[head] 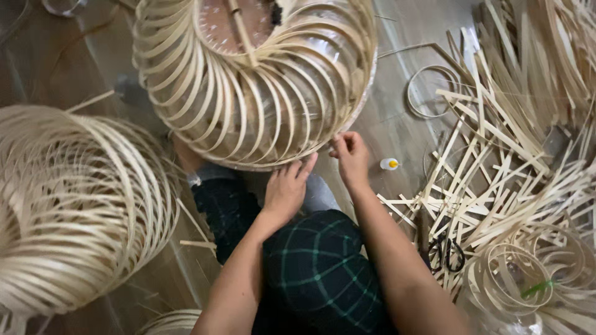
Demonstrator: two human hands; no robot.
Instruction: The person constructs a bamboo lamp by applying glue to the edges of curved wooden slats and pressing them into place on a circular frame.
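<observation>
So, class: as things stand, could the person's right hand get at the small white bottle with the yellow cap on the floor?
Probably yes. The right hand is at the bamboo frame's rim, and the bottle stands just beside it on bare floor, with nothing between them.

Wooden plank floor (397, 111) carries everything. On it: big bamboo-strip lampshade frame (254, 80) at top centre, second woven frame (74, 205) at left, heap of loose bamboo strips (496, 167) at right, thin bamboo rings (428, 90), black scissors (446, 253) among the strips, small white glue bottle (389, 164) with yellow tip just beside the heap.
</observation>
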